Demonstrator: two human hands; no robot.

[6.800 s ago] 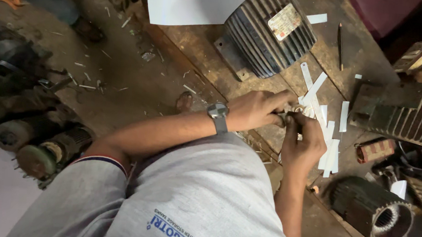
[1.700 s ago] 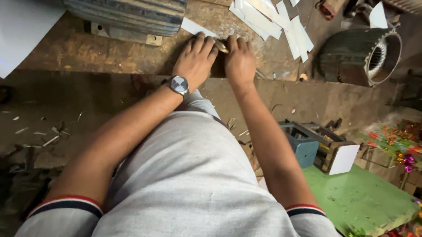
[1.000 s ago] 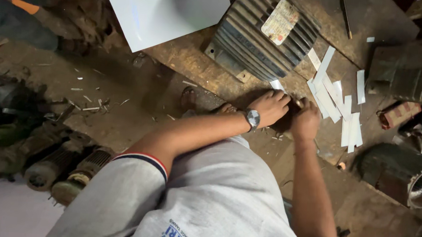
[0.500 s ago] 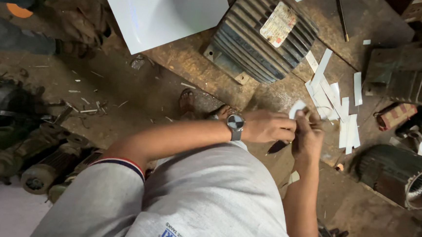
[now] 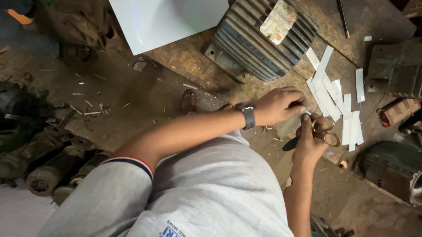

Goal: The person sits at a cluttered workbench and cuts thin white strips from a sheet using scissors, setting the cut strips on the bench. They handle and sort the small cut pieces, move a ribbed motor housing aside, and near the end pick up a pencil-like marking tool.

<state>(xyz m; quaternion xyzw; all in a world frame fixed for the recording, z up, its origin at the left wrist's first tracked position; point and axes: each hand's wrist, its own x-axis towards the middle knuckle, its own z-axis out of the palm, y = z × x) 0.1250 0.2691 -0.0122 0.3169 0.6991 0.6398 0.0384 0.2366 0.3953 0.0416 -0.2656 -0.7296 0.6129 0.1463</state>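
Note:
My right hand grips a pair of scissors; the handles loop past my fingers and the dark blades point down left. My left hand, with a dark wristwatch on the wrist, pinches a small white strip right beside the scissors. Both hands hover over the edge of a worn wooden bench. Several cut white strips lie on the bench just beyond my hands.
A ribbed grey motor housing sits on the bench behind my hands. A large white sheet lies at the top left. Another ribbed housing and an open motor stator are at the right. Old motors crowd the floor at the left.
My hands have stayed together at the bench edge. The scissors show more plainly in my right hand, and my left hand has shifted up onto the strip.

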